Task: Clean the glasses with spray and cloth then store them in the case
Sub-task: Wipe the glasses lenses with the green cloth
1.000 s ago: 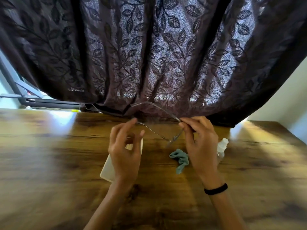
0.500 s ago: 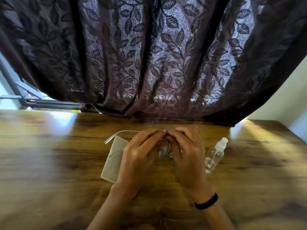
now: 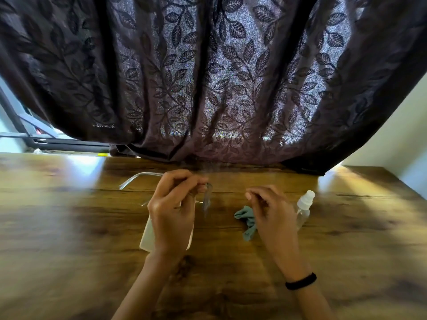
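The person's left hand (image 3: 172,210) holds the glasses (image 3: 206,198) just above the table (image 3: 69,227), with the thumb and forefinger pinching the clear frame near its front. The front of the frame hangs down from the fingertips and is blurred, so the lenses cannot be made out clearly. One pale temple arm (image 3: 138,177) reaches out to the left of the hand and curves down towards the wood.

Under the left hand and wrist lies the white case (image 3: 146,237), flat on the table. Only its left side and a strip of its right edge show, and whether it is open cannot be told.

The right hand (image 3: 270,210) is apart from the left and clear of the glasses. Its fingers are loosely curled, and nothing is seen in them. It hangs over the crumpled teal cloth (image 3: 247,224), which lies on the table between the two hands; whether the hand touches it cannot be told. Just to the right of that hand stands the small clear spray bottle (image 3: 303,207) with its white cap, leaning a little. A black band (image 3: 300,281) circles the right wrist.

Behind the table hangs a dark curtain (image 3: 219,77) with a leaf pattern, its hem reaching the far edge of the wood.
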`<state>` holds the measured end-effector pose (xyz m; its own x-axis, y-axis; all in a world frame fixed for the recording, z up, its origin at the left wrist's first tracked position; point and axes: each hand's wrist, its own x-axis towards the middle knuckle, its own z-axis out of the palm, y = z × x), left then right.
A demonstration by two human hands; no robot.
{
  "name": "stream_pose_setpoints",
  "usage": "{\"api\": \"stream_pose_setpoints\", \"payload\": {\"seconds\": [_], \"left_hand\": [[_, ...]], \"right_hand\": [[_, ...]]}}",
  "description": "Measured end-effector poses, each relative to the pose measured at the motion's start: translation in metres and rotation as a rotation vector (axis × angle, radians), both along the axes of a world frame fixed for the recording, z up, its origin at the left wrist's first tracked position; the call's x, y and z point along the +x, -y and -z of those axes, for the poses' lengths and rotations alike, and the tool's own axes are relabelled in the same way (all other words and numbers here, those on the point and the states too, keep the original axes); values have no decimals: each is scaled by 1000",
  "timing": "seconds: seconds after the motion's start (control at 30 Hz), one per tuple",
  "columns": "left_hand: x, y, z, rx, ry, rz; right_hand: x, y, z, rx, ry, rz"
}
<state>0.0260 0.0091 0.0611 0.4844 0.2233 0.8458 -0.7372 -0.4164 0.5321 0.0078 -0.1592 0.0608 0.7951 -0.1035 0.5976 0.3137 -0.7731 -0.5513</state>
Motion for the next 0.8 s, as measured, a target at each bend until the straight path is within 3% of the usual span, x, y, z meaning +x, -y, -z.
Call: {"api": "stream_pose_setpoints", "payload": {"seconds": [0.07,0.23,0.5,0.67,0.8], "left_hand": [[0,0,0,-89,-33,33],[1,3,-2,-174,-81,41],[1,1,-7,-326,-157,184],[4,-8,-5,-127,-177,273],[8,-24,-3,305,-108,148]], "right_hand": [[0,3,7,-20,-98,-29],[-5,-15,13,127,-216,-330],[-1,-22,9,43,9,-195],[2,-11,1,-28,37,-111],[5,-4,-8,-53,70,-69]]}}
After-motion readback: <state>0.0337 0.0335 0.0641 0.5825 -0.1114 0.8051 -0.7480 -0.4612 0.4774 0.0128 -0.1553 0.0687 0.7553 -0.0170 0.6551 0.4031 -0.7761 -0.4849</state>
